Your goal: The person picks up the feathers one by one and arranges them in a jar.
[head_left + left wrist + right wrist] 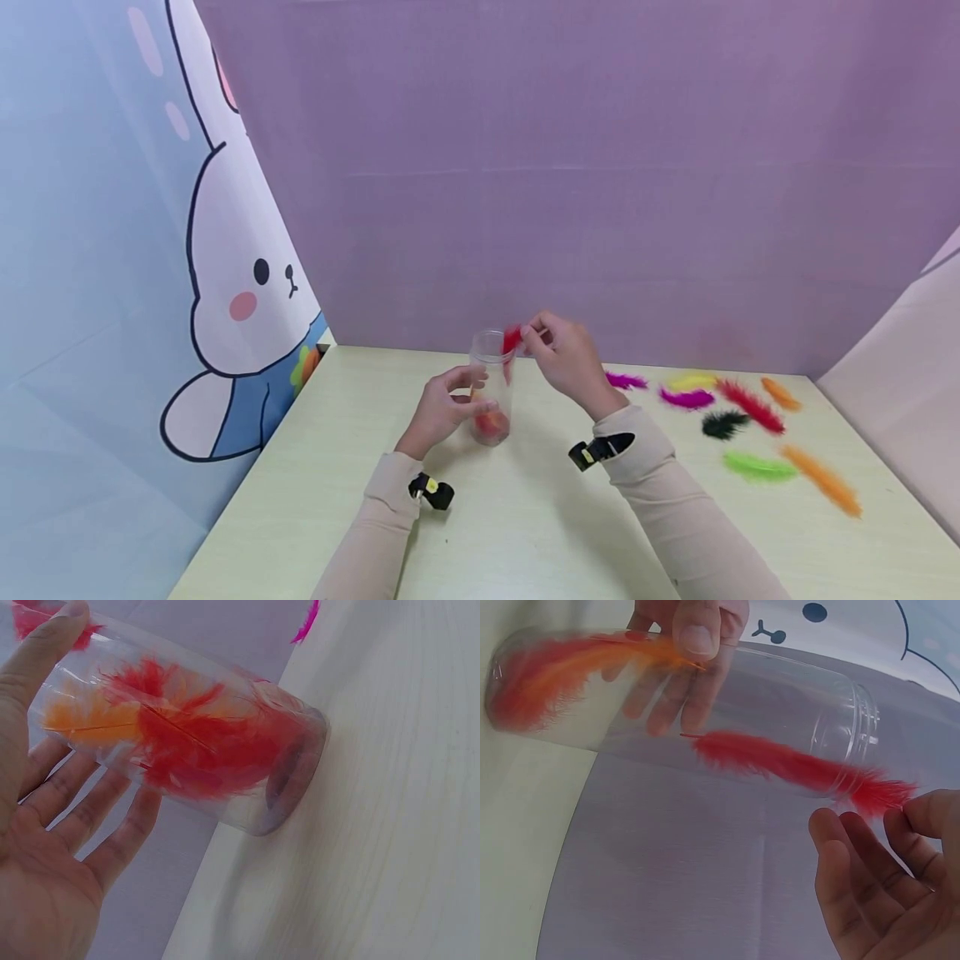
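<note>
A clear plastic jar (495, 379) stands upright on the table, its mouth uncovered. My left hand (444, 407) grips it from the left, with the thumb on one side and the fingers round the other. Red feathers (217, 754) and an orange feather (90, 720) lie bunched toward the jar's base. Above the rim, my right hand (567, 357) pinches the upper end of a red feather (780, 761) between thumb and forefinger. Most of that feather hangs inside the jar, its quill pointing down, while its fluffy tip sticks out past the mouth.
Loose feathers lie on the right of the table: magenta (687, 398), yellow (692, 382), red (752, 406), black (725, 424), lime green (760, 467) and orange (822, 481). A purple cloth (570, 183) hangs behind, and a rabbit-print curtain (97, 292) hangs at left.
</note>
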Demonstrator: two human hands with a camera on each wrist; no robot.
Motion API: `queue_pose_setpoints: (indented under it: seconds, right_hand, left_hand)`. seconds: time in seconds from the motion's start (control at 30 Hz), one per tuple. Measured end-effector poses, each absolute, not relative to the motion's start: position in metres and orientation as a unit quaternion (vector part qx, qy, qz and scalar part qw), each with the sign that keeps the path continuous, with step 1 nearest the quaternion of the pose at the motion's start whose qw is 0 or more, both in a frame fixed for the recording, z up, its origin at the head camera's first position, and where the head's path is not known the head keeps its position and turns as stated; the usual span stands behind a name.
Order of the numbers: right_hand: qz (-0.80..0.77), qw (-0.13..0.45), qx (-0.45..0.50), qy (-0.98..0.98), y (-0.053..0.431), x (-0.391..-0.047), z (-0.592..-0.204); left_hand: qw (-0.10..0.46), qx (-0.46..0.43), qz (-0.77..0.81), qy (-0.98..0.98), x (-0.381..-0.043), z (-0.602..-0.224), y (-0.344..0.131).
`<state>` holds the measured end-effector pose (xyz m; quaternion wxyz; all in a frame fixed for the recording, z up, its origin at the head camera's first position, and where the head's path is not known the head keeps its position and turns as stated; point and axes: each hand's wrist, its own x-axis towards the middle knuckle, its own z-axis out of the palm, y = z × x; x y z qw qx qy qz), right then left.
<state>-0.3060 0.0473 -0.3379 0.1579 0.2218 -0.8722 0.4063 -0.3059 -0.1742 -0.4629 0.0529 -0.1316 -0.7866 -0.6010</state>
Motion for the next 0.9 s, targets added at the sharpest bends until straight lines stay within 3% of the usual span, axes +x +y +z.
queue_pose_setpoints:
  seconds: [0.6,0.9]
  right_hand:
    - [0.407,0.113,0.219,-0.88,0.05,-0.305,-0.348]
    - [0.423,0.104,0.181,-0.882,0.071,-0.31,-0.372]
  left_hand:
    - [0.056,-0.13,-0.608,-0.782,-0.307,-0.464,-0.173]
    - [0.059,-0.127,-0.61,-0.78,-0.307,-0.465,-0.174]
